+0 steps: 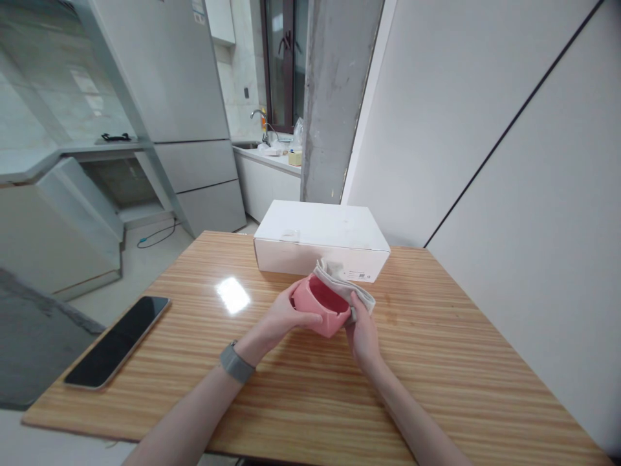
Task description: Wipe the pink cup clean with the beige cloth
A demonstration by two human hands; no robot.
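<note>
Pink and faceted, a small open container [321,310] occupies the centre of the frame, low over the wooden tabletop [436,369]; whether its base touches the surface cannot be confirmed. The left hand [286,317] is wrapped around the container's left wall, thumb across the near face and fingers closed on it. This grip appears to brace it against pressure from the opposite side. The right hand [363,333] is closed on a pale grey cloth [342,278], which is draped over the container's right rim and far edge, with the fingers pressing it against the outer wall. The mouth is tipped toward the camera, seemingly so that the interior stays in sight. Just behind the hands, a white box [320,233] lies flat with its lid shut. A dark phone [119,340] lies face up at the lower left of the frame, well apart from the hands and near the tabletop's edge. A grey wristband [236,364] sits on the left wrist.
</note>
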